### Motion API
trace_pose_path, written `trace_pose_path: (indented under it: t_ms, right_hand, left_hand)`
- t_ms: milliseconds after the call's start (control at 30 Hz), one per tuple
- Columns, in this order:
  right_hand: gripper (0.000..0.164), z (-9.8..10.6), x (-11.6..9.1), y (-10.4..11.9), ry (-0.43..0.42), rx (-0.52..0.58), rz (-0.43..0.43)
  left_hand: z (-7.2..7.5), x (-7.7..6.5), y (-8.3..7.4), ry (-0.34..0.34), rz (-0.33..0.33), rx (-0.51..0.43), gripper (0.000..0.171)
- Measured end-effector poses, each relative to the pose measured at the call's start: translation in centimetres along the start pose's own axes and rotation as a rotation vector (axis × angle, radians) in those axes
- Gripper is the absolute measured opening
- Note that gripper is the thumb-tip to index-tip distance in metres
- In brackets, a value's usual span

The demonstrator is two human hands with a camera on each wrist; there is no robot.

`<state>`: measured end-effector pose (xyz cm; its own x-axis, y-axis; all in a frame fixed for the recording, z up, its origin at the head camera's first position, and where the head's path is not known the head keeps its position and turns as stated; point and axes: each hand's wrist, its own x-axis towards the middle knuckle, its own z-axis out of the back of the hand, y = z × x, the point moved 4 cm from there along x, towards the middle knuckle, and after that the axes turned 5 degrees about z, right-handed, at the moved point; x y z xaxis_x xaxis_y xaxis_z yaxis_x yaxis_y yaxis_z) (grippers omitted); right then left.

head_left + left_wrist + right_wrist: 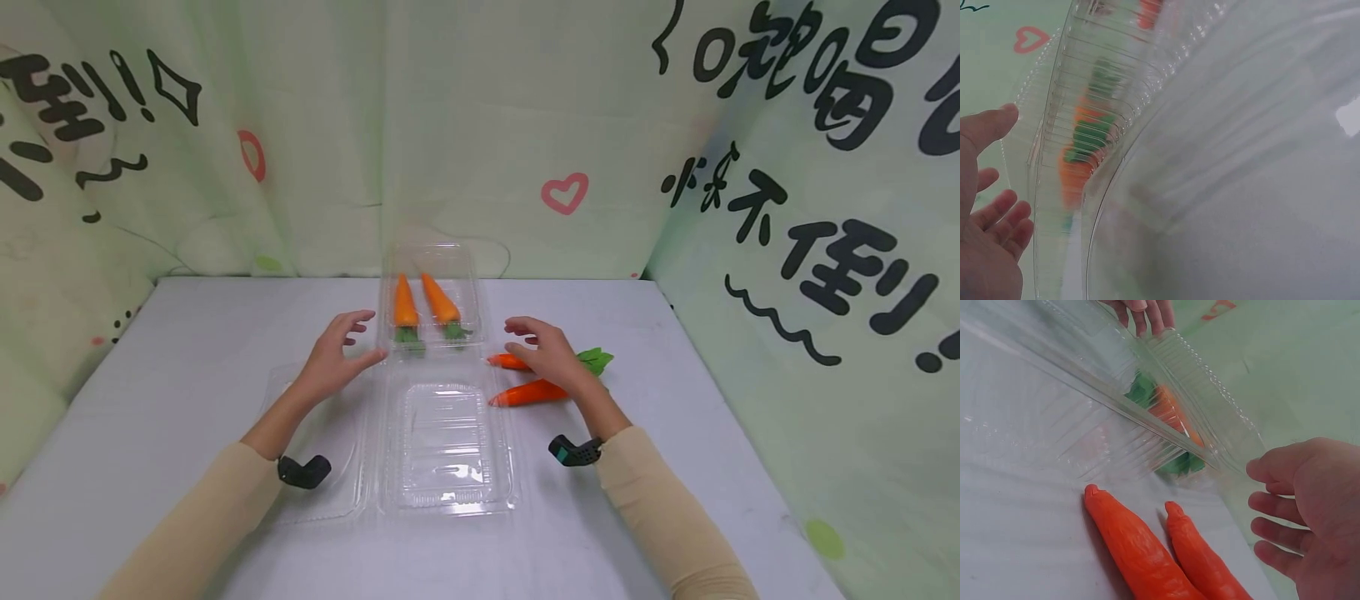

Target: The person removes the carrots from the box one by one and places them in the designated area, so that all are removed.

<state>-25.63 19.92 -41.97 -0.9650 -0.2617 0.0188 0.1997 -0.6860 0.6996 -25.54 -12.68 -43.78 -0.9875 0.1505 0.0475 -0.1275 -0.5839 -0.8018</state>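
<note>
Two orange carrots (406,307) with green tops lie side by side in a clear plastic box (390,333) at the back of the table. Left of that box, my left hand (337,354) hovers with relaxed fingers apart and holds nothing. On the box's other side, my right hand (551,354), its fingers loosely bent, holds nothing either. Beneath it, two redder carrots (532,392) with green leaves lie on the table, partly hidden by that hand in the head view. In the right wrist view their tips (1099,495) point towards the clear plastic (1085,419).
Nearer the front is another clear tray (450,454) with a ribbed base; a clear flat part (330,467) spreads to its left. A white cloth covers the table (187,358). Pale green printed curtains (322,167) enclose the back and sides.
</note>
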Motion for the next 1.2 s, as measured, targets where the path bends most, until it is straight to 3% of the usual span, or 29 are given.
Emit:
trace_pose_path:
  t_ms: [500,1200]
  right_hand:
    - [0.051,-1.0,0.9,0.3,0.021,0.048,0.018]
    - [0.058,-2.2,2.1,0.8,0.053,0.115,-0.039]
  left_hand:
    - [-0.2,0.6,-0.6,0.015,-0.001,0.007,0.068]
    - [-0.6,1.5,-1.6,0.055,-0.054,-0.003,0.075]
